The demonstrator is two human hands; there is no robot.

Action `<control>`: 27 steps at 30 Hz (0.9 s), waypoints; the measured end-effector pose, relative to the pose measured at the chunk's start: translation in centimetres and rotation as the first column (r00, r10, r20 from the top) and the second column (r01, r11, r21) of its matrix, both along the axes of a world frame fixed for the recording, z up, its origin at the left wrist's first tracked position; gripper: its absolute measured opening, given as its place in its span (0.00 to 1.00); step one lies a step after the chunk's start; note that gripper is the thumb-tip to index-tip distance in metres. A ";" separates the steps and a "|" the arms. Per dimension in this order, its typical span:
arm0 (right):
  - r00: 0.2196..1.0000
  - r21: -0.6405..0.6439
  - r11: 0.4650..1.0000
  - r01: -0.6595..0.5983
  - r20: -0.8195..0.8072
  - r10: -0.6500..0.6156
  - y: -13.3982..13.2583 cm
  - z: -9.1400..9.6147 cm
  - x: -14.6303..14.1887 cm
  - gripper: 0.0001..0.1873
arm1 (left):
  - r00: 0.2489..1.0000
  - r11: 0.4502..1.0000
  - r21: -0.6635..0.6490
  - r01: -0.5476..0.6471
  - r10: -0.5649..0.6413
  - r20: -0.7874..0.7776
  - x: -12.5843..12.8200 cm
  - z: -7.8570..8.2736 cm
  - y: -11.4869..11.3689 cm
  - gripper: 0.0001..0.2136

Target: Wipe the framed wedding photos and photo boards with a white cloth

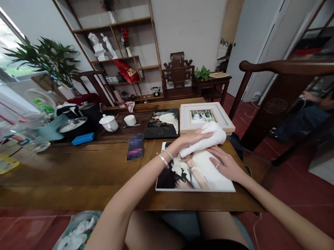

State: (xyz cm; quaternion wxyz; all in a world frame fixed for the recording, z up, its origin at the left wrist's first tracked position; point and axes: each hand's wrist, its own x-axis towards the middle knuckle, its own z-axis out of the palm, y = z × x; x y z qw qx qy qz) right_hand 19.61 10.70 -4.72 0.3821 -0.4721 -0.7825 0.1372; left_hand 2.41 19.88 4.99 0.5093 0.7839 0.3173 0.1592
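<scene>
A large photo print (204,175) lies flat at the front edge of the wooden table (73,168). My left hand (189,139) is closed on a white cloth (210,137) and presses it onto the upper part of the print. My right hand (224,162) lies open on the print's right half, fingers spread and flat, with a ring on one finger. Bracelets circle my left wrist.
Behind the print stand a white framed photo (204,117) and a dark photo print (163,124). A phone (135,146) lies to the left. Teapot (108,123), cup (130,120), pots and a blue sponge (83,138) crowd the tea tray. Another person's arm (321,101) shows far right.
</scene>
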 end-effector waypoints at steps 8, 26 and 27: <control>1.000 -0.029 0.999 -0.021 0.009 0.022 -0.1 0.2 0.0 0.19 | 0.978 0.956 0.288 0.060 0.001 -0.208 -1.3 -0.4 0.7 0.27; 0.999 -0.014 0.999 -0.034 0.003 0.035 0.1 -0.2 0.2 0.21 | 0.825 0.504 0.766 0.398 0.169 -0.540 -9.0 -3.7 -13.0 0.17; 0.999 -0.015 0.999 -0.034 0.006 0.034 0.1 -0.2 0.2 0.21 | 0.828 0.520 0.768 0.374 0.186 -0.529 -8.8 -3.9 -13.0 0.18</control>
